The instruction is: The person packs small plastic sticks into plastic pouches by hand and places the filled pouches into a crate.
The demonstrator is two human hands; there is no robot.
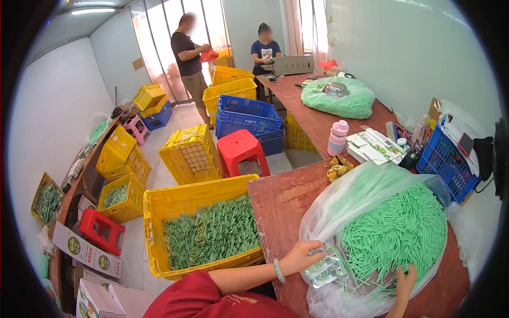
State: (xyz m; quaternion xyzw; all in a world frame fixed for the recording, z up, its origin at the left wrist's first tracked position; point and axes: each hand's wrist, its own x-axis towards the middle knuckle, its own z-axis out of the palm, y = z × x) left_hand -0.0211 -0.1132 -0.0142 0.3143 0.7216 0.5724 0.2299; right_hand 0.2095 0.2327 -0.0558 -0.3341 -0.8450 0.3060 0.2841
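My left hand (303,256), with a pale bracelet on its wrist, pinches the edge of a clear printed packet (326,267) at the near side of the table. To its right my right hand (406,280) is closed at the near edge of a heap of green sticks (397,228); what its fingers hold is too small to make out. The sticks lie in a large open clear plastic bag (323,212). Left of the table stands a yellow crate (201,193) filled with rows of green packets (212,233).
A pink bottle (338,139), papers (376,146) and a blue basket (448,164) stand farther back on the red table (281,206). Beyond are another green bag (339,106), a red stool (241,151) and stacked crates (246,114). One person stands; another sits at the far table end.
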